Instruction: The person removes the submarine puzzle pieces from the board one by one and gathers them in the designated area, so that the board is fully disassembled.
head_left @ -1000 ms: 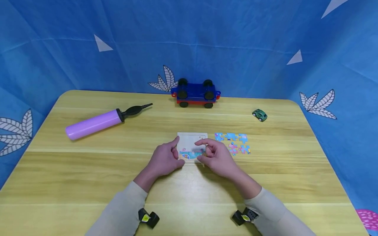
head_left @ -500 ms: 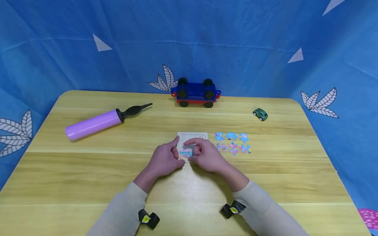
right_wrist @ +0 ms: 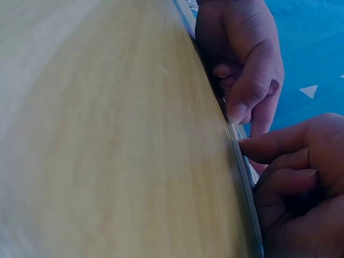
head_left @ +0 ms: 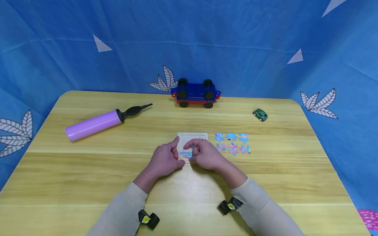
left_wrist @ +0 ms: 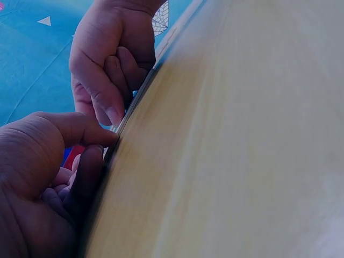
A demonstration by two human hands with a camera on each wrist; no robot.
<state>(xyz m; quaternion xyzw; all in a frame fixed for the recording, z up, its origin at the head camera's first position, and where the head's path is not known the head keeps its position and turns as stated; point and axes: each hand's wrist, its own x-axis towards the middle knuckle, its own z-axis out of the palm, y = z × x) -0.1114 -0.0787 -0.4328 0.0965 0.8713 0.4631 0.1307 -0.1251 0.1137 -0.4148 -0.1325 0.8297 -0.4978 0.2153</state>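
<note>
In the head view, a small pale puzzle board (head_left: 189,136) lies flat at mid-table. Blue and orange puzzle pieces (head_left: 185,155) sit along its near edge. My left hand (head_left: 163,159) grips the board's left side, thumb at the near left corner and forefinger along the edge. Over the board's right half is my right hand (head_left: 208,155), its thumb and bent forefinger apart, close over the near row. It covers the rest of that row. The left wrist view shows both hands (left_wrist: 32,166) meeting at the table line, as does the right wrist view.
Several loose puzzle pieces (head_left: 233,149) lie in two rows right of the board. A purple hand pump (head_left: 93,125) is at the left. Behind stand a blue-and-red wheeled toy (head_left: 195,93) and, farther right, a green toy car (head_left: 260,114). A blue cloth (head_left: 236,39) hangs behind the table.
My right hand has moved left along the near row, covering the middle of it and uncovering a loose piece on the right; for the last half second it has barely moved. My left hand stays put.
</note>
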